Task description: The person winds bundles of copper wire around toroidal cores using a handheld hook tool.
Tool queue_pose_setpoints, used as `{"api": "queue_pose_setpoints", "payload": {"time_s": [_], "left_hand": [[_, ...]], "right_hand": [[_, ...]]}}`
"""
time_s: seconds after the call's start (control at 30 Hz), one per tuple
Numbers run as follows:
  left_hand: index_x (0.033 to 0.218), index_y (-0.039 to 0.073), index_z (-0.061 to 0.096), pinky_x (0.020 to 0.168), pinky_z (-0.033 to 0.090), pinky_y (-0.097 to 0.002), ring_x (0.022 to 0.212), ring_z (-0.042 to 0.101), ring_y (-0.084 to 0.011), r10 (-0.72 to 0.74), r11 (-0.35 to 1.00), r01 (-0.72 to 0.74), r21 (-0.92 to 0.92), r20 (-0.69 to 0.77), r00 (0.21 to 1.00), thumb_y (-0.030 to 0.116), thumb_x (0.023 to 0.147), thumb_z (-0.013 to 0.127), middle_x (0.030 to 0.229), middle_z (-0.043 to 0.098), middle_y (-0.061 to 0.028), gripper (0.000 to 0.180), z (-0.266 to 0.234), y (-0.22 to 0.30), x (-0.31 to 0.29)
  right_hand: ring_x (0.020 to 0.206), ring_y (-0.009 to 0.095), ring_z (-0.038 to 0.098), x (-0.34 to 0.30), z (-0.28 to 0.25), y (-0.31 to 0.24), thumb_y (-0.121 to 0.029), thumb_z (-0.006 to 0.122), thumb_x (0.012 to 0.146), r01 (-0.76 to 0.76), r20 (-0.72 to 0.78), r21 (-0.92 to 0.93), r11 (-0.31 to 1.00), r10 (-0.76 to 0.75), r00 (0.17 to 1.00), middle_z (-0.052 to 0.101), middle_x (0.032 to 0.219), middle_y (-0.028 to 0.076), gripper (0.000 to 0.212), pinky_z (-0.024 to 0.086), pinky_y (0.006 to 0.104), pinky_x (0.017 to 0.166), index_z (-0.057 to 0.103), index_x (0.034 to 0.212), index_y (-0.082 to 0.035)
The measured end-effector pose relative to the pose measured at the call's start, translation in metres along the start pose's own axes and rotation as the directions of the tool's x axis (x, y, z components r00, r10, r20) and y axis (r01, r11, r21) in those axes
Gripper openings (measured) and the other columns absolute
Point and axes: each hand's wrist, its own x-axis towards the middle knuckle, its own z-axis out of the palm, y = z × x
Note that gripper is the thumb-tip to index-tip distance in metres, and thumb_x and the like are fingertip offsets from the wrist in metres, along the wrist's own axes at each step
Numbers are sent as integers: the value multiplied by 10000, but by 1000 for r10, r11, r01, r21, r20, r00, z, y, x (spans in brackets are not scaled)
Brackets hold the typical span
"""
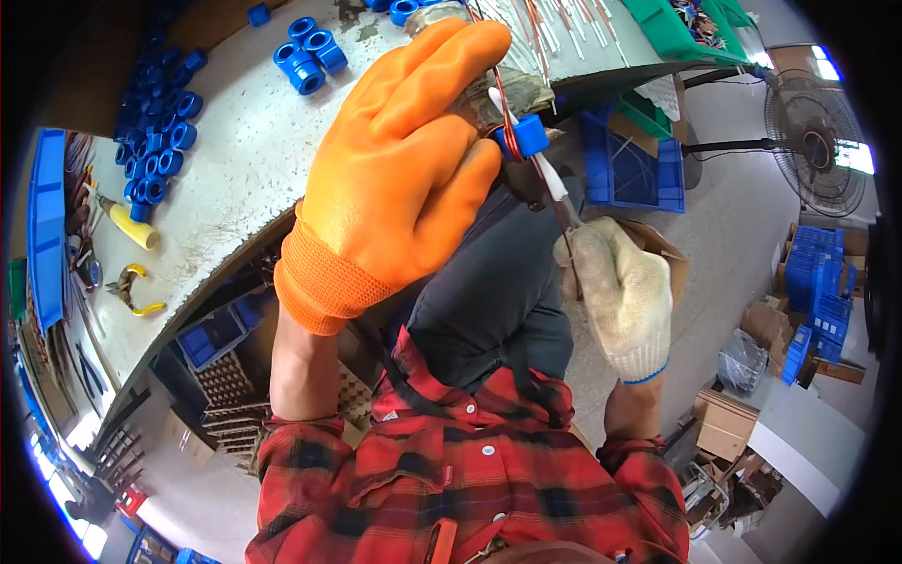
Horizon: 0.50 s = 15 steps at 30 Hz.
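2 gloved hands, left hand and right hand, hold 1 blue spool.

Bench edge close beside hands

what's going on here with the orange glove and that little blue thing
A person in a red plaid shirt works at a bench. The left hand, in an orange glove, pinches a small blue ring wound with copper wire. The right hand, in a white knit glove, grips a thin tool reaching up to it. More blue rings lie on the bench.
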Motion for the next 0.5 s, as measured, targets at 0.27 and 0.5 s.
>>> {"api": "queue_pose_setpoints", "payload": {"time_s": [0.27,0.5], "left_hand": [[860,-92,655,1187,472,-475,1437,608,-483,-26,993,12,114,130,991,-5,949,696,1545,621,-313,130,-9,18,8],[837,-67,657,1161,491,-510,1395,623,-482,39,994,-39,103,8,999,18,923,727,1513,651,-280,140,-2,6,2]], "right_hand": [[620,156,648,-59,-4,74,-260,722,1054,518,107,-330,789,-514,851,657,678,69,256,527,350,645,763,1003,-13],[528,112,612,-149,-53,159,-328,614,1099,-536,169,-242,809,579,798,670,661,64,360,483,310,505,761,1022,-9]]}}
